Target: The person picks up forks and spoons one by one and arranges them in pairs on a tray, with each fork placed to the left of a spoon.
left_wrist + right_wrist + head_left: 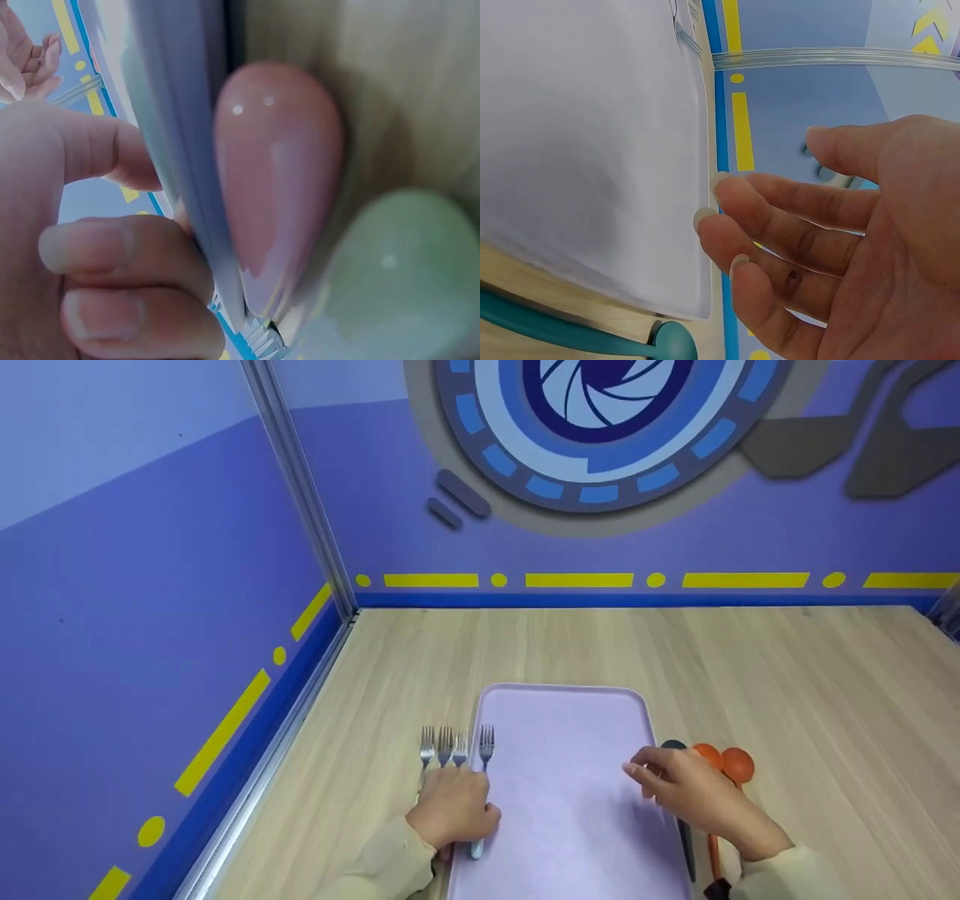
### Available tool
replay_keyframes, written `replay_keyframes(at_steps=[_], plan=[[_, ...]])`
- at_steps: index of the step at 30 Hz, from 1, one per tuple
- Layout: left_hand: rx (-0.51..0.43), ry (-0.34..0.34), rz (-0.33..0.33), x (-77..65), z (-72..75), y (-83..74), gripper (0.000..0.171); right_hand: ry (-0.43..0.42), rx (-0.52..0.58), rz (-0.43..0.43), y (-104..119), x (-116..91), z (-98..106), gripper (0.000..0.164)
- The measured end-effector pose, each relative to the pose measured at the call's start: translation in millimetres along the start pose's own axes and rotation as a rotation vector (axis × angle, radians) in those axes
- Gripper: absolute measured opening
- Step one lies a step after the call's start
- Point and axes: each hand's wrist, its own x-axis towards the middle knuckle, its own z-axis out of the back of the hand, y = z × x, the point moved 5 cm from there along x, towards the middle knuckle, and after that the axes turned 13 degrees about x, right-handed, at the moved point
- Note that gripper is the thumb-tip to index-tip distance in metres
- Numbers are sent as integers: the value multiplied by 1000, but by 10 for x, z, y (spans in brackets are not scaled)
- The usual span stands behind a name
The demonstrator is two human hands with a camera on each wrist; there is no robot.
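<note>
My left hand [454, 806] is over the left edge of the lilac tray [559, 720], its thumb and curled fingers pinching a fork [487, 742] that lies along that edge. The fork's pale handle end shows below the hand; its middle is hidden. Three more forks [427, 746] lie side by side on the table left of the tray, partly under the hand. A pink handle [274, 157] and a green handle [409, 277] show close by in the left wrist view. My right hand [694, 791], holding nothing, hovers over the tray's right edge with fingers loosely bent.
Right of the tray lie a dark teal spoon [676, 341] and two orange utensils with round heads [739, 765], partly hidden by the right hand and forearm. The wooden table [840, 697] meets a blue back wall [375, 510] and a left wall panel [150, 660].
</note>
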Motion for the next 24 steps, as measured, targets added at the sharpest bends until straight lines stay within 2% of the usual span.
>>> replay_keyframes(at_steps=[3,6,13,17,24], plan=[[-13,22,0,-12,11,4,32,0,5,-13,-7,-2,2,30],[-20,-2,-5,-27,56,10,35,0,8,-29,-16,-5,9,32],[33,-184,3,-49,228,32,47,-15,0,-43,-39,-31,32,37],[13,-224,2,-49,276,39,48,-76,-40,-76,-75,-61,85,37],[-88,-253,-60,-60,310,36,38,-175,-167,-189,-195,-115,201,31]])
